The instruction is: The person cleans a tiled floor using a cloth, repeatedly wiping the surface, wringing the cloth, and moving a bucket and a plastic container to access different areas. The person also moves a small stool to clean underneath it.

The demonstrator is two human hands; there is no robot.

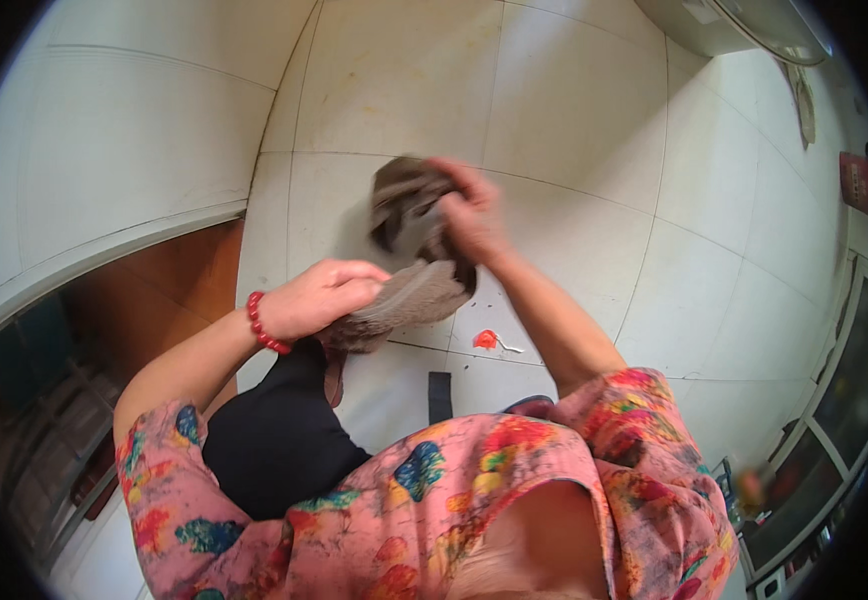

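A grey-brown piece of cloth (419, 300), ribbed or shaggy on its near part, is held in the air above the tiled floor. My left hand (321, 296), with a red bead bracelet (255, 322) at the wrist, grips its near left end. Farther out, my right hand (471, 214) is closed on the darker, bunched far part (411, 187). Motion blurs the right hand and the cloth there. The cloth bends in a curve between the two hands, and folds hide some of the fingertips.
Below the cloth, a small red scrap (486, 340) with a white string and several dark crumbs lie on the floor tiles (569, 247). A dark strip (440, 397) lies closer to me. On the left stands a white panel (133, 135) above a brown wooden surface (186, 285).
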